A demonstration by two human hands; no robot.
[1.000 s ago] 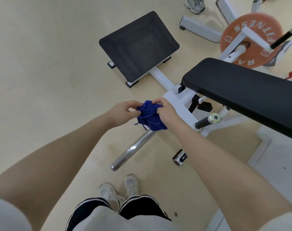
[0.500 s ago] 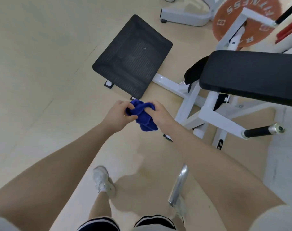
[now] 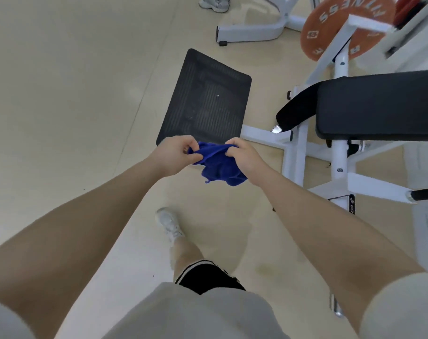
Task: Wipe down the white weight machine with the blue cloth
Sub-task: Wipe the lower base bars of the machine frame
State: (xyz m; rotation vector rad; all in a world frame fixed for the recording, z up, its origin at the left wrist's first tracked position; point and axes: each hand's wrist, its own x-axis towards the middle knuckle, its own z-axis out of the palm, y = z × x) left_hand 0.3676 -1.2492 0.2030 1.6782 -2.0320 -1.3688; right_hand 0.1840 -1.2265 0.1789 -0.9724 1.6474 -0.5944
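Observation:
The blue cloth (image 3: 219,165) hangs bunched between both hands in mid-air, above the floor. My left hand (image 3: 175,155) pinches its left edge and my right hand (image 3: 244,156) grips its right side. The white weight machine (image 3: 293,152) stands to the right, its white frame tubes just beyond my right hand and not touched by the cloth. Its black padded bench (image 3: 379,106) fills the right side, and its black ribbed footplate (image 3: 208,101) lies just behind my hands.
An orange weight plate (image 3: 330,28) sits on the machine at the top right. A black-gripped handle (image 3: 425,193) sticks out at the right edge. Another white machine base (image 3: 252,31) and someone's shoe (image 3: 214,3) are at the top. My own shoe (image 3: 170,225) is on the beige floor.
I have stepped back and left from the machine; the cloth came off the white frame. Both hands have pulled apart, spreading the cloth between them.

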